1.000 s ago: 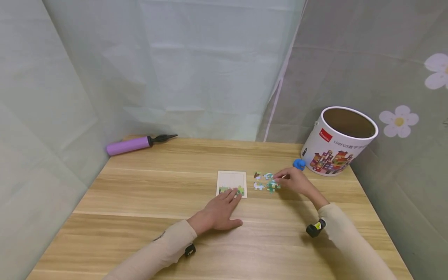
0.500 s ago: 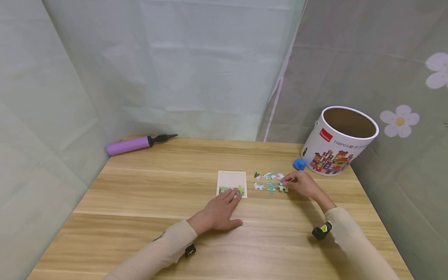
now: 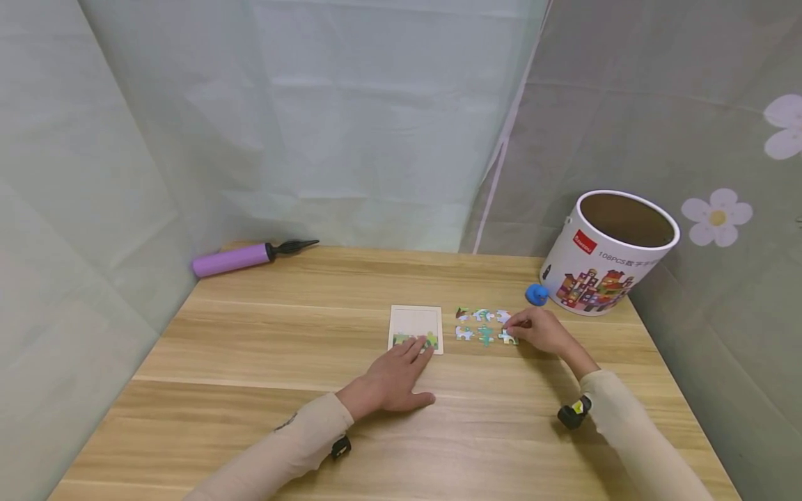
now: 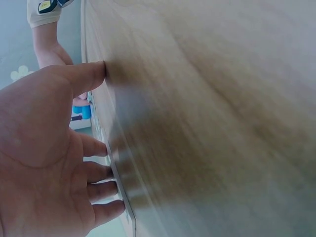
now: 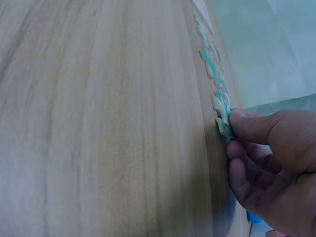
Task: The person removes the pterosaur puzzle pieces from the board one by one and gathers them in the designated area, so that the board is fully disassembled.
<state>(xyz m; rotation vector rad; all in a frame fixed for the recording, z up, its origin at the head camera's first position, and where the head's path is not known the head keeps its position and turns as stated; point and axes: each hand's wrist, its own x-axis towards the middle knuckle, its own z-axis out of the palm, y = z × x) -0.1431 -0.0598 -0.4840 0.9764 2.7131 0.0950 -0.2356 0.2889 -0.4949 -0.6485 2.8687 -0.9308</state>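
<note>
My left hand (image 3: 395, 379) lies flat with spread fingers, its fingertips on the lower edge of a pale puzzle tray (image 3: 413, 319). Green puzzle pieces (image 3: 431, 339) line the bottom of that tray, partly hidden by the fingers. To its right, several loose jigsaw pieces lie in two rows, among them a green-and-white piece (image 3: 485, 335). At the right end of the near row, my right hand (image 3: 540, 330) pinches a white-and-green puzzle piece (image 3: 508, 338) between thumb and fingers. In the right wrist view, the thumb (image 5: 249, 124) sits right at this piece's edge, close over the tabletop.
A blue rubber duck (image 3: 536, 294) sits just beyond my right hand. Behind it stands a large white bucket (image 3: 570, 257) with block pictures. A purple hand pump (image 3: 230, 261) lies at the back left of the wooden table (image 3: 282, 334). Curtains (image 3: 376, 125) hang behind the table.
My right hand has moved right, and the white-and-green piece has shifted away from the green one to the row's right end. My left hand has stayed in place.
</note>
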